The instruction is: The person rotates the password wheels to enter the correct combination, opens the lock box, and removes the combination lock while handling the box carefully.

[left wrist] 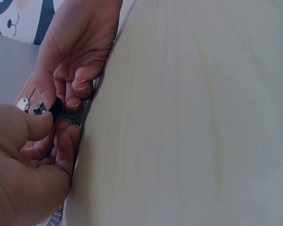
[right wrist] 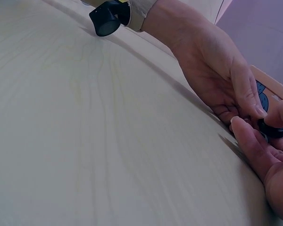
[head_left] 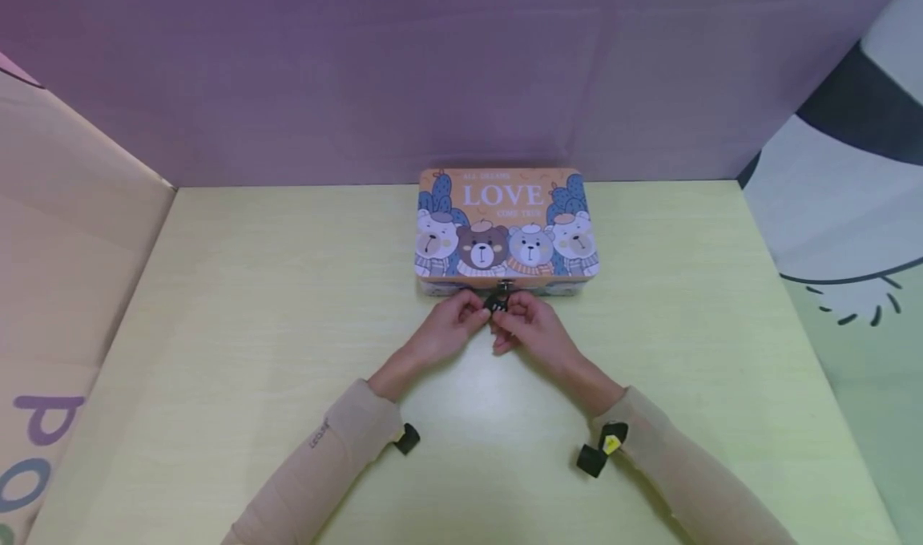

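A tin box [head_left: 506, 232] with an orange lid, cartoon bears and the word LOVE stands at the back of the table. At its front, by the metal latch [head_left: 505, 285], is a small black padlock [head_left: 497, 301] with white marks. From the left, my left hand [head_left: 449, 327] pinches the padlock between thumb and fingers. On the other side my right hand [head_left: 541, 333] grips it too, fingertips close to the left ones. In the left wrist view both thumbs press on the padlock [left wrist: 57, 107]. Fingers largely cover it in the right wrist view.
The pale wooden table [head_left: 288, 329] runs back to a purple cloth wall [head_left: 324, 88]. Printed cloth panels flank it on the left and right. A small black camera [head_left: 593, 458] sits at the right sleeve, another [head_left: 407, 438] at the left.
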A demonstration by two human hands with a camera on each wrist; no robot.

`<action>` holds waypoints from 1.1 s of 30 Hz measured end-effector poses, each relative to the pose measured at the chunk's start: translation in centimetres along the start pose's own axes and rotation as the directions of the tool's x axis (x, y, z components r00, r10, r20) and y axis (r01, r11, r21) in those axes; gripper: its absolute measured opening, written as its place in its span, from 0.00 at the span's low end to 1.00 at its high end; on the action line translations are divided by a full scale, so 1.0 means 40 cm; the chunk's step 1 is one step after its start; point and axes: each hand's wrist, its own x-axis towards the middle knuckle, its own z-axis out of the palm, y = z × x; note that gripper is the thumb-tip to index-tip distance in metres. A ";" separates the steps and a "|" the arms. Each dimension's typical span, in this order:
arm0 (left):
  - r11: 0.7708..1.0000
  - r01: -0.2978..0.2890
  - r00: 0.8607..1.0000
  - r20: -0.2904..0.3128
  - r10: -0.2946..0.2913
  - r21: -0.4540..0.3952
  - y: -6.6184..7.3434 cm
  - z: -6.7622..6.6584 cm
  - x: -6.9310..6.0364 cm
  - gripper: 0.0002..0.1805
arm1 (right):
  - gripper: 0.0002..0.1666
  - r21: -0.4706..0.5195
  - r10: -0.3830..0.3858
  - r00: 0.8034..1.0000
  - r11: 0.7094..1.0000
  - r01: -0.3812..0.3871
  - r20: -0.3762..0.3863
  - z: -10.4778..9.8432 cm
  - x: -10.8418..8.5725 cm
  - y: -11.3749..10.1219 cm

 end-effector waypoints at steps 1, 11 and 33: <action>1.000 0.001 1.000 0.000 -0.001 0.000 0.000 0.000 0.000 0.08 | 0.08 -0.001 -0.003 1.000 1.000 0.003 0.001 -0.001 0.000 0.001; 1.000 0.004 1.000 -0.001 -0.004 0.010 0.001 0.000 -0.001 0.08 | 0.09 0.001 -0.003 1.000 1.000 0.003 0.003 -0.003 0.002 0.003; 1.000 -0.003 1.000 -0.002 0.003 0.020 0.003 0.001 -0.005 0.08 | 0.11 0.012 -0.020 1.000 1.000 0.020 0.006 -0.003 0.000 0.007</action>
